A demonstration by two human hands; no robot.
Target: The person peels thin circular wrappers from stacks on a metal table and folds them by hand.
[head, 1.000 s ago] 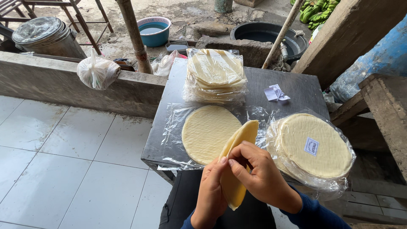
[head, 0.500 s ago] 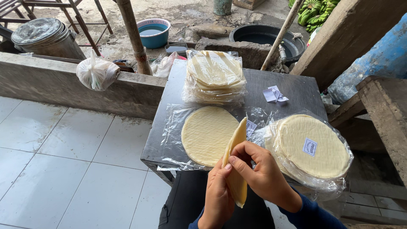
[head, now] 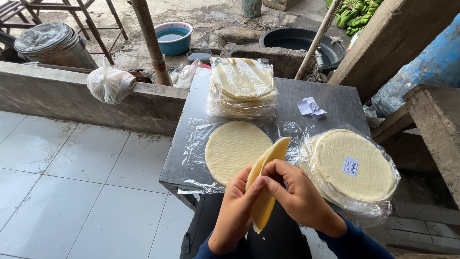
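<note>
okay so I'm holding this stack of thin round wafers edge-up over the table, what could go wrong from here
1. Both hands, left hand and right hand, pinch the thin wafer stack at its edge; such thin discs look brittle and might crack or slip apart.
2. The stack hangs over your lap, past the table edge, so a dropped wafer may miss the clear plastic sheet.
3. The single wafer lying on that sheet sits uncovered in an open yard, so dust could settle on it.

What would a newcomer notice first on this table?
Both hands, left hand and right hand, pinch a thin round pale-yellow wafer edge-on at the near edge of the dark metal table. Beyond lies another flat yellow wafer on clear plastic; a plastic-wrapped labelled stack sits right.
</note>
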